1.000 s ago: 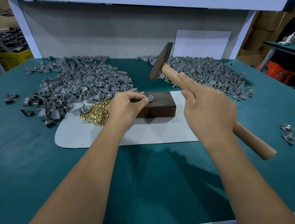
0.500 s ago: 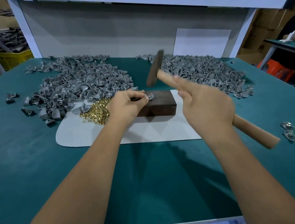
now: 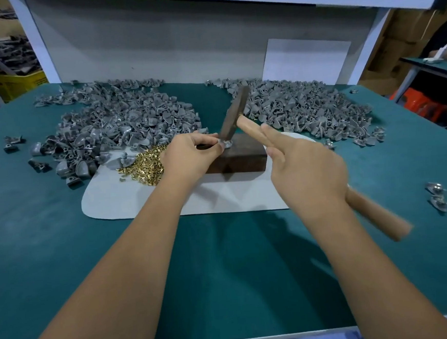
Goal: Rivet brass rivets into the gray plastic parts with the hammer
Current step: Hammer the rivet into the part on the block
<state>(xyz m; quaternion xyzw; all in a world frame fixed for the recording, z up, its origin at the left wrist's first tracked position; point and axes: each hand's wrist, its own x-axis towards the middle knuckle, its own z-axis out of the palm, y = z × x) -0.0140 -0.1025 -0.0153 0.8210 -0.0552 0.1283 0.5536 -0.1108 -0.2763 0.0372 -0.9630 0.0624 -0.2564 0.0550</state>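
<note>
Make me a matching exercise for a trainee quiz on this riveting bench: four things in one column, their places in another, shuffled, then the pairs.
Things:
1. hammer
2. rivets
3. block
4. part

Places:
A. on the white mat, left of the left hand
B. on the block's top, pinched by the left hand
C. gripped by the right hand
D. on the white mat, between the hands

Pairs: 1-C, 2-A, 3-D, 4-B
</note>
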